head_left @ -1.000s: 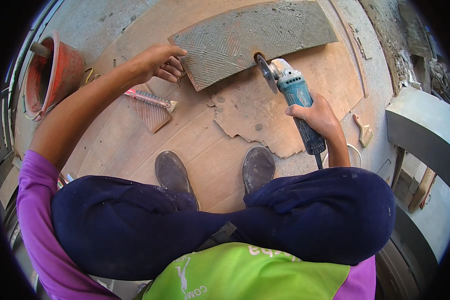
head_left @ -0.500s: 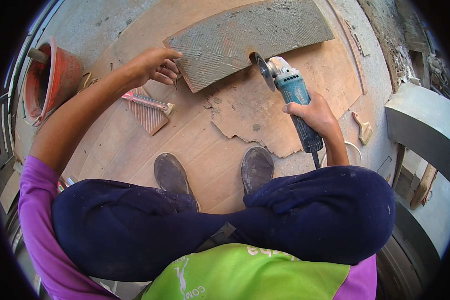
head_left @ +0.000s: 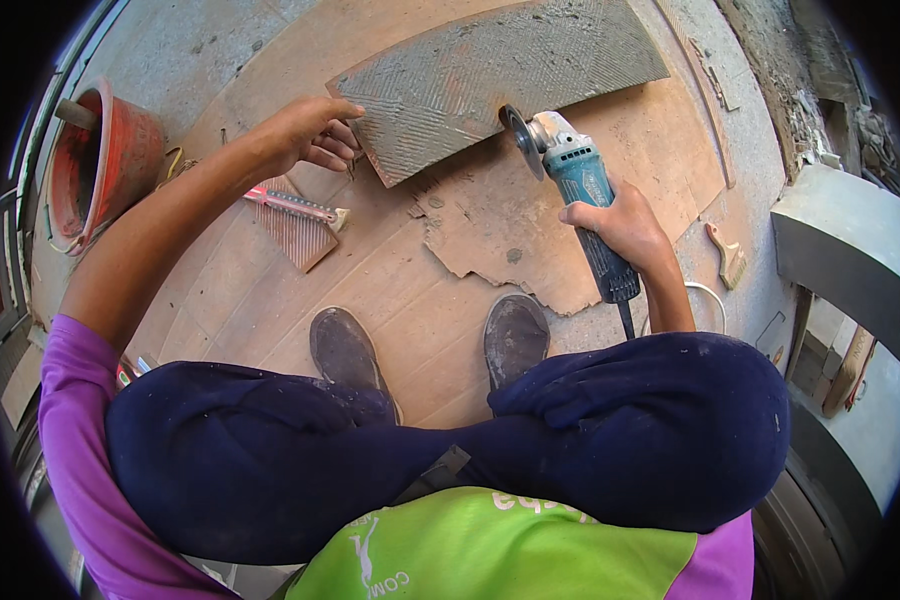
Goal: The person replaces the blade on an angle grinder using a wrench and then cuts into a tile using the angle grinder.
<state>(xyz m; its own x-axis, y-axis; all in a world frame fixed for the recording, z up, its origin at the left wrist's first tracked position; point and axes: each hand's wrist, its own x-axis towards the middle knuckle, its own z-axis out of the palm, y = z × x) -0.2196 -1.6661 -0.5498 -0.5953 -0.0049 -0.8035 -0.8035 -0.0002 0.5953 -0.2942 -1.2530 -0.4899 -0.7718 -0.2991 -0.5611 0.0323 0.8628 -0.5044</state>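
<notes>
In my right hand [head_left: 625, 232] is a teal and black angle grinder [head_left: 582, 185], its fingers wrapped round the body. The thin cutting disc [head_left: 522, 140] points toward the front edge of a long tile [head_left: 510, 75]; whether it touches is unclear. Grey ridged mortar covers the tile's upper face. At the tile's left end, my left hand [head_left: 315, 135] has one finger stretched to the corner, with the others loosely bent and apart. Below that hand, a pink and grey tool [head_left: 295, 205] rests across a small ribbed tile piece [head_left: 305, 245].
A red bucket [head_left: 135, 150] with a handle sticking out stands at the left. A broken-edged brown sheet [head_left: 530, 260] lies before my shoes [head_left: 515, 335]. At the right are a paintbrush [head_left: 727, 255], a white cord [head_left: 710, 295] and a curved grey panel [head_left: 840, 235].
The grinder and my right hand have shifted slightly left, and the disc has turned a little. My left hand and the tile stay nearly where they were.
</notes>
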